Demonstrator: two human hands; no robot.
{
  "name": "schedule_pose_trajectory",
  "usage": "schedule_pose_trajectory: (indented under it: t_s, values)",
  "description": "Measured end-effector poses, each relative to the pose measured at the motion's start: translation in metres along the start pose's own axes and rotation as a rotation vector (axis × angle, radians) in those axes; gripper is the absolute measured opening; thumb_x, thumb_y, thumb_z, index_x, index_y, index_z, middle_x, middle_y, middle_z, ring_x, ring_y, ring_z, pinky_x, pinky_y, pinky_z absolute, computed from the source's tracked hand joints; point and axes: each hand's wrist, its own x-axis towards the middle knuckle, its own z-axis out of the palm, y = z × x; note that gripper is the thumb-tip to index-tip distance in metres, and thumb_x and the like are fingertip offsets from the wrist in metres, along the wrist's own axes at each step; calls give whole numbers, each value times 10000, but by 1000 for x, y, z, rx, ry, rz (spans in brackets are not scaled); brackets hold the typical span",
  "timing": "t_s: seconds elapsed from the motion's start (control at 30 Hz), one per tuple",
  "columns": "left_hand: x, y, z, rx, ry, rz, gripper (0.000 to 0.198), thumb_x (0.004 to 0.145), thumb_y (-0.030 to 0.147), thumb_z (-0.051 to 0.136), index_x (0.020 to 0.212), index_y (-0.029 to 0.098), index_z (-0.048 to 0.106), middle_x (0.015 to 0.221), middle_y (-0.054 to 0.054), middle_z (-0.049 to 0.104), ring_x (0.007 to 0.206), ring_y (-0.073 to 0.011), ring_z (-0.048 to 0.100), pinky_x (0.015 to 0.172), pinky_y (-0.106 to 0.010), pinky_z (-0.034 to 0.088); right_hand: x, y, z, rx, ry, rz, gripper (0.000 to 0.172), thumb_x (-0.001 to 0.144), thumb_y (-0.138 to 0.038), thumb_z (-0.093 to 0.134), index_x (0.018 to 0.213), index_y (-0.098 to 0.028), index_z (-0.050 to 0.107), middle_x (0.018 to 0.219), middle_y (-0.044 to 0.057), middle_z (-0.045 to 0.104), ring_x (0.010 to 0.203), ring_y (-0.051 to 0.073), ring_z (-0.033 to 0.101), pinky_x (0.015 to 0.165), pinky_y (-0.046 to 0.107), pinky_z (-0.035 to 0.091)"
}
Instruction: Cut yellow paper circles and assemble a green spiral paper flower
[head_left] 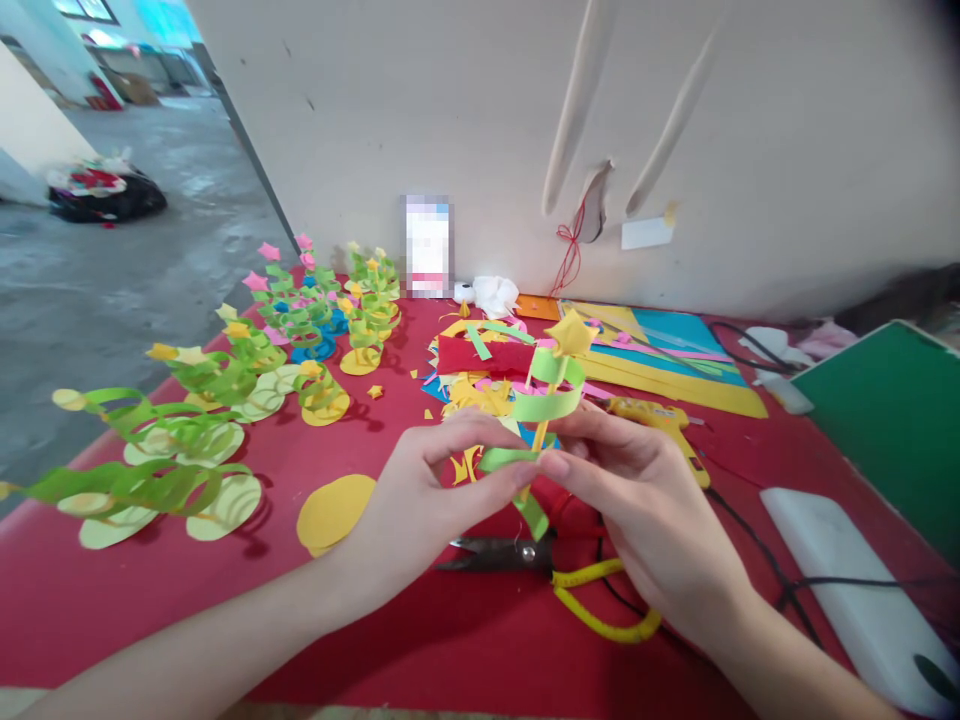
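Note:
Between my two hands is a paper piece: a yellow stick (539, 435) with a yellow star (571, 334) on top and a green paper strip (551, 403) curling around it. My left hand (442, 480) pinches the green strip low on the stick. Thumb and fingers of my right hand (637, 490) close on the same piece from the other side. Scissors (606, 600) with yellow handles lie below my hands. Yellow paper discs (335, 512) rest beside my left wrist.
Finished spiral paper pieces (315, 395) stand at the left. Paper scraps (480, 395) lie behind my hands. A yellow glue gun (675, 430), coloured sheets (667, 340), a white power strip (840, 580) and a green board (892, 430) are at the right; a phone (427, 245) leans on the wall.

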Motion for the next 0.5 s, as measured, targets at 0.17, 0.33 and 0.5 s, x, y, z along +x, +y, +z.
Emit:
schedule_pose_trajectory:
  t_s: [0.17,0.33,0.5]
  values:
    - [1,1,-3,-12,74,-33,49,688,226,665,734,221,652,723,33,632,722,-123,580,667,-219,463,-8,1,-2,-50,114,-147,188,680,-229,690,835,-287,600,669,-55,429,605,74,378,521,143,365]
    - [-1,-1,-3,-93,87,-83,46,681,240,669,722,238,648,696,49,641,698,-115,582,625,-212,471,-14,4,-1,-236,95,-95,126,700,-288,657,751,-226,560,661,-39,471,596,91,402,524,194,356]
    - [0,0,-1,-151,69,-69,57,681,211,671,721,251,662,740,53,652,745,-111,588,678,-210,468,-15,8,4,-366,27,-86,130,680,-297,650,668,-175,606,578,-21,475,517,101,402,466,234,346]
